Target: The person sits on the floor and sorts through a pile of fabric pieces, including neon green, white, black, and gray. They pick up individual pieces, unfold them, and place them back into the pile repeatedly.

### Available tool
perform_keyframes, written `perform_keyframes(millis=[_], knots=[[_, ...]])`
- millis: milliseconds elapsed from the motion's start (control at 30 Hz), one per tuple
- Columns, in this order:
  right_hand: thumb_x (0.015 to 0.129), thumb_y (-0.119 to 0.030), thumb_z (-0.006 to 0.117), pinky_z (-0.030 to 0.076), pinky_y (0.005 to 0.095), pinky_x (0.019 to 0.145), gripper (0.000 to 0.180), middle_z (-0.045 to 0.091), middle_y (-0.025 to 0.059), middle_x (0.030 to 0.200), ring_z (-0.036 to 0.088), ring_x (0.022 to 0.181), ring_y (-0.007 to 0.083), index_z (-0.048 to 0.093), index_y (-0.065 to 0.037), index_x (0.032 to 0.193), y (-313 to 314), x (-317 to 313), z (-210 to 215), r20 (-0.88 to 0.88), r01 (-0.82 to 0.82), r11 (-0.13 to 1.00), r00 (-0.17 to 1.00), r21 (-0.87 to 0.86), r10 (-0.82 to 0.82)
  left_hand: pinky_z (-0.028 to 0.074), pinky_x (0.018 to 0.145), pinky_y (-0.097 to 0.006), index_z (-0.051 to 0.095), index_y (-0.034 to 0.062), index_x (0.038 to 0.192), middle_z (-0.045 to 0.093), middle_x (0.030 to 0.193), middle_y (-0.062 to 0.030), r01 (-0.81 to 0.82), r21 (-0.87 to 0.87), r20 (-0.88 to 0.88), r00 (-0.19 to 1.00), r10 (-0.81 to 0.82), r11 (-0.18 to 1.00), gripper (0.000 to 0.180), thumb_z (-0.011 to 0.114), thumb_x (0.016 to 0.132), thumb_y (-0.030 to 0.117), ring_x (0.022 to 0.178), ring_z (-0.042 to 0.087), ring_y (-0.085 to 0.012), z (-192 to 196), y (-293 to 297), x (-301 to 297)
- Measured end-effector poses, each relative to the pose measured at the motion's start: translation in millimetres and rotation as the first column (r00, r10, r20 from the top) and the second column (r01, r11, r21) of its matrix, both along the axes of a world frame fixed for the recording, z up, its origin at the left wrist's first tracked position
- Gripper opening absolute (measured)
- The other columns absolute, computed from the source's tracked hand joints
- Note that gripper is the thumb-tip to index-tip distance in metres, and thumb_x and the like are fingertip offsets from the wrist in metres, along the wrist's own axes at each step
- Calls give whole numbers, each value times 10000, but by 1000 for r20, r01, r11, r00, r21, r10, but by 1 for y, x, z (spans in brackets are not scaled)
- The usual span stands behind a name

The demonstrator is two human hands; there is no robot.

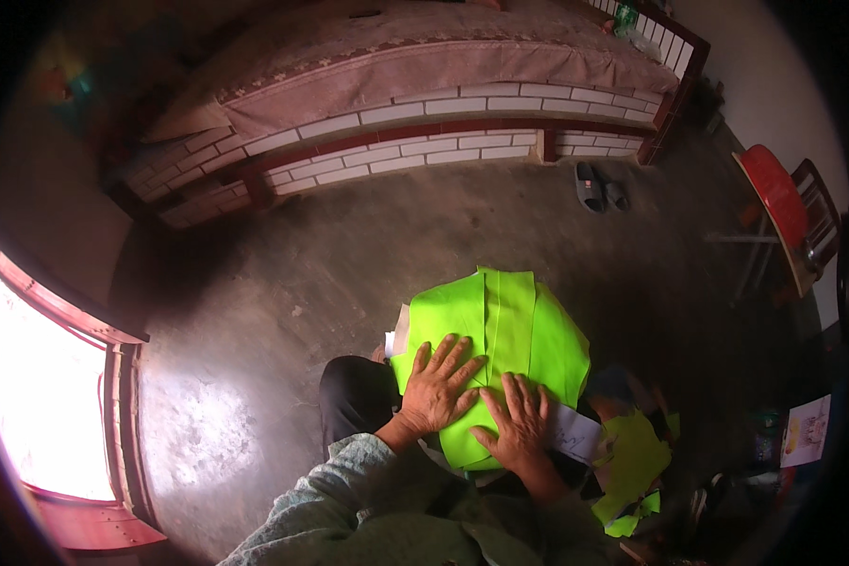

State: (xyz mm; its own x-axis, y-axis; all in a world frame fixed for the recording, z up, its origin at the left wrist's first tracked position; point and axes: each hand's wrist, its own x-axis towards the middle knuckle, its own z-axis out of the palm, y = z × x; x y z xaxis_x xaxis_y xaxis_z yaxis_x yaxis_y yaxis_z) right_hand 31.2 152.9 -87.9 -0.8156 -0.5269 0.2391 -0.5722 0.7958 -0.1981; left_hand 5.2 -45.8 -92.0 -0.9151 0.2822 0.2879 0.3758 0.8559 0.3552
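Observation:
A bright yellow-green piece of cloth point(443, 313), layered with a folded strip down its middle, lies spread over my lap. My left hand point(436, 389) rests flat on its left half, fingers stretched toward the strip. Lower and to the right, my right hand point(519, 422) presses flat on the cloth with its thumb spread out. Neither hand grips anything. A white sheet with pen marks point(574, 434) sticks out from beneath the cloth beside my right hand. More yellow-green scraps point(635, 455) hang in a loose pile to the right.
A brick-faced platform bed point(424, 111) with a pinkish cover runs along the far side. Grey slippers point(590, 187) lie on the floor before it. A folding table with a red top point(774, 193) leans at the right wall. On the left, light enters by a doorway point(42, 377).

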Motion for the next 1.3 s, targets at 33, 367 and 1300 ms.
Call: perform_keyframes(millis=[33, 367, 1300], knots=[[806, -581, 578, 231, 585, 1065, 656, 393, 178, 1431, 377, 1308, 359, 508, -200, 1335, 0, -1, 0, -1, 1, 1000, 1000, -5, -1, 228, 1082, -567, 513, 204, 1342, 414, 1438, -131, -1, -7, 0, 1000, 1, 1000, 547, 554, 846, 429, 1362, 339, -339, 1, 0, 0], [805, -507, 632, 259, 555, 1061, 610, 429, 143, 1408, 411, 1287, 326, 547, -167, 1305, 7, -2, 1, 30, -6, 989, 1000, -147, 11, 220, 1091, -566, 504, 203, 1348, 403, 1447, -129, -1, -15, -5, 1000, 1, 1000, 535, 546, 863, 422, 1370, 323, -342, -1, 1, 1], [861, -86, 653, 468, 294, 645, 201, 605, 72, 800, 567, 691, 191, 636, -28, 1052, 35, 1, -29, 138, 268, 614, 958, -743, -251, 218, 1097, -556, 490, 211, 1359, 400, 1451, -117, -8, -16, -12, 1000, 8, 1000, 543, 545, 855, 408, 1373, 322, -325, 1, 1, 1]])
